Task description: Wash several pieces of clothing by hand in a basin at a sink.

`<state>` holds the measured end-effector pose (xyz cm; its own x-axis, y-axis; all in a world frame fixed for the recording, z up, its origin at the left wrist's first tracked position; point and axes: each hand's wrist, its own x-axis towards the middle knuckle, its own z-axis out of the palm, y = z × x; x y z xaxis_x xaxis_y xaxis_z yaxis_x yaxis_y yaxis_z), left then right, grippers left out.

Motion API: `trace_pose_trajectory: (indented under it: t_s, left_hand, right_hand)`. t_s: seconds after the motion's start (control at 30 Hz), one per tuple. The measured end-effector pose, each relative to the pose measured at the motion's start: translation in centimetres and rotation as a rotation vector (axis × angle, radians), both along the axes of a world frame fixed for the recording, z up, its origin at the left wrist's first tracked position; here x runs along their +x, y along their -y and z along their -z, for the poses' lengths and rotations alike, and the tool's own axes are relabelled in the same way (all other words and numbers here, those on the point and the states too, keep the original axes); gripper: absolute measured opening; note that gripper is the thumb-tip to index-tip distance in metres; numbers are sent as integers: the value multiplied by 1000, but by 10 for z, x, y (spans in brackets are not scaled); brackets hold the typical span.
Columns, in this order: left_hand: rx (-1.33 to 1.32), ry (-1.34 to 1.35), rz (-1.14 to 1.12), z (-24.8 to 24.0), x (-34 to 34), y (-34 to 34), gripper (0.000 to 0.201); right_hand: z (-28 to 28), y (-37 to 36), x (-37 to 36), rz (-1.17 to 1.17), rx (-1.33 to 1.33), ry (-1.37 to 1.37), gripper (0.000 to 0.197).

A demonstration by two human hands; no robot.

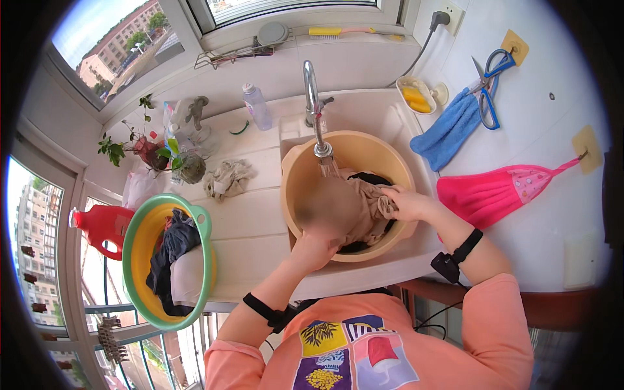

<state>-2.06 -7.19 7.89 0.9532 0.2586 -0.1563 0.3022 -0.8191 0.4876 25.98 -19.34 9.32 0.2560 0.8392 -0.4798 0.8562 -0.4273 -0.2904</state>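
Note:
A beige garment (pixel 365 218) lies bunched in a tan plastic basin (pixel 404 153) that stands in the sink, with dark cloth (pixel 372 177) beneath it. My right hand (pixel 409 205) reaches over the basin's right side, its fingers closed on a fold of the garment. At the near left of the basin my left hand (pixel 317 249) is against the garment, but a blurred patch hides its fingers. The tap (pixel 312 97) hangs over the basin, its spout end (pixel 323 151) just above the cloth, and water seems to run from it.
Left of the sink, a green-rimmed yellow basket (pixel 209 260) holds dark and pale clothes. A crumpled beige cloth (pixel 229 179), a clear bottle (pixel 257 107), potted plants (pixel 151 153) and a red jug (pixel 107 227) stand nearby. Blue (pixel 448 130) and pink (pixel 478 195) towels and scissors (pixel 486 91) hang right.

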Motion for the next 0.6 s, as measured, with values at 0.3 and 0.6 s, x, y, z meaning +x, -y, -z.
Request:
trace_pose_trajectory:
  t_s: [0.3,0.6]
  left_hand:
    - [-16,-463,-1,70,51,2,51]
    - [-375,153,-298,-39,-29,-24,41]
  right_hand:
    - [98,-48,-17,-324,-522,-52,73]
    - [26,-89,-41,-583,-223,77,43]
